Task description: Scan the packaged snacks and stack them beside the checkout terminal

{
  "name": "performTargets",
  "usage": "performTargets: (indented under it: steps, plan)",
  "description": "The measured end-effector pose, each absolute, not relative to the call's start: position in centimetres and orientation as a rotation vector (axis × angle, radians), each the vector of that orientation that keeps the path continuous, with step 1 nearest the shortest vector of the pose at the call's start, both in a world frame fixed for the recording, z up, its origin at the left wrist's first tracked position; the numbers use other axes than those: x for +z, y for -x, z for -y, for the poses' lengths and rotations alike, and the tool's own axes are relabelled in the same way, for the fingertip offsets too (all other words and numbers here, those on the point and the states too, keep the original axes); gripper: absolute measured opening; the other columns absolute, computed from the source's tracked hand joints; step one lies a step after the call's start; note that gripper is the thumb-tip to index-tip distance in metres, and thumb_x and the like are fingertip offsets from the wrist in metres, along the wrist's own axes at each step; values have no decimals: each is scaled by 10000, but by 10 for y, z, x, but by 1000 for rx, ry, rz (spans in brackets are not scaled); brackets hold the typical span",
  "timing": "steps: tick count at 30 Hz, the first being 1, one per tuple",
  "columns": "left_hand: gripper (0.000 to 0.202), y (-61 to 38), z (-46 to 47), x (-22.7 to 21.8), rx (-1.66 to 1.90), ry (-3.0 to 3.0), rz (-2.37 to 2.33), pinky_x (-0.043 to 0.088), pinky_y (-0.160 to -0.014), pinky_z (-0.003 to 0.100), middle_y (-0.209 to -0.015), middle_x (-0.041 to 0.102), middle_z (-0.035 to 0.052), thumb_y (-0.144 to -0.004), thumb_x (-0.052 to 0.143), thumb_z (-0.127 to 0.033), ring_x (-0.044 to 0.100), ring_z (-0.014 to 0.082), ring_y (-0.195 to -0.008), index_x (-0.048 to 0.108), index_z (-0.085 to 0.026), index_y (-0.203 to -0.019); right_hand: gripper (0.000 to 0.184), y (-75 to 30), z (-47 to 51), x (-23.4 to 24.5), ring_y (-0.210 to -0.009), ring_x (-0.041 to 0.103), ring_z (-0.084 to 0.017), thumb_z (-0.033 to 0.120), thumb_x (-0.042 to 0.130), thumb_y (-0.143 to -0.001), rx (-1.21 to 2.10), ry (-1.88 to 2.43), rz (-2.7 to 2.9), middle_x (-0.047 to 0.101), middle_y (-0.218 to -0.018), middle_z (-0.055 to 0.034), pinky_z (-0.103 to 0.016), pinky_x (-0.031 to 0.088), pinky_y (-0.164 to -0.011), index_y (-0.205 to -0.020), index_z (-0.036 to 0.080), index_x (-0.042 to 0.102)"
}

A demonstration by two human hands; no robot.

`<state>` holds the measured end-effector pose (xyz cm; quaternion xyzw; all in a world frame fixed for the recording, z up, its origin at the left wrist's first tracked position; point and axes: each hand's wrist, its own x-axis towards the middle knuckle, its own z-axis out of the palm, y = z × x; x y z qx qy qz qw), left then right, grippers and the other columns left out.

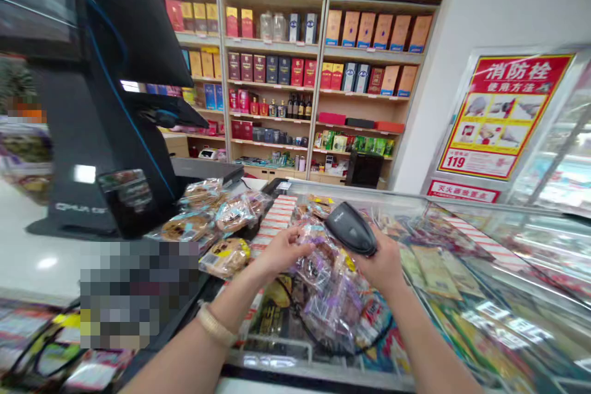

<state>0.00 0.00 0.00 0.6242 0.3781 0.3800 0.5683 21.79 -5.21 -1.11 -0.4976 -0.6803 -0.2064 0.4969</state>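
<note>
A black barcode scanner point(349, 228) is gripped in my right hand point(382, 263), its rounded head above a pile of snacks on the glass counter. My left hand point(285, 252) pinches the edge of a clear-wrapped snack packet point(314, 261) with purple print, just left of the scanner. Below both hands, more purple-printed packets point(335, 308) lie heaped on the glass. A black cable point(300, 320) loops around this heap. To the left of my left hand, several wrapped cookies point(226, 257) sit in another pile, some with yellow or blue labels.
A black point-of-sale terminal point(111, 135) stands on the left of the counter. The glass display case point(462, 326) stretches right, with packaged goods under it. Behind are shelves point(272, 46) of boxed bottles. A red fire-hydrant sign point(505, 114) hangs on the right wall.
</note>
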Motion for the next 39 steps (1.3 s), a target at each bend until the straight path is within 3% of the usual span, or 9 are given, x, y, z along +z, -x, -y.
performTargets:
  steps: [6,10,23,30,39]
  plan:
    - [441,17,-19,7,1449,-1189,-881,428,-613,239,-708,653,-11,-523,811,-456,580,132,-629,607,-171,-791,113,-218,55,-8,-642,632,-191,314,564,-759,-410,1188,1758,677,-709,-38,-265,456,-578,-776,214,614]
    - [447,24,-28,11,1678,-1105,-915,410,-604,216,-638,592,-48,-500,830,-424,541,103,-595,573,-174,-765,160,-212,58,-6,-708,641,-198,254,553,-737,-333,1207,1922,693,-776,-48,-274,459,-632,-858,204,644]
    - [442,23,-27,10,1659,-1122,-923,419,-546,217,-647,624,-22,-504,826,-439,556,112,-566,561,-174,-740,216,-208,61,-3,-787,651,-216,226,573,-705,-200,1333,2056,719,-860,-48,-301,469,-717,-897,216,670]
    - [405,22,-32,4,1687,-1140,-951,439,-586,223,-653,613,-27,-530,810,-423,566,118,-601,565,-175,-736,223,-210,60,-7,-801,658,-223,257,568,-730,-235,1305,2048,721,-873,-58,-311,484,-714,-924,210,668]
    - [524,73,-38,20,1772,-1202,-1053,504,-572,263,-760,655,7,-596,755,-443,627,153,-621,553,-200,-1015,224,-216,54,-15,-793,667,-216,260,544,-742,-328,1279,2017,727,-912,-64,-299,494,-679,-922,214,669]
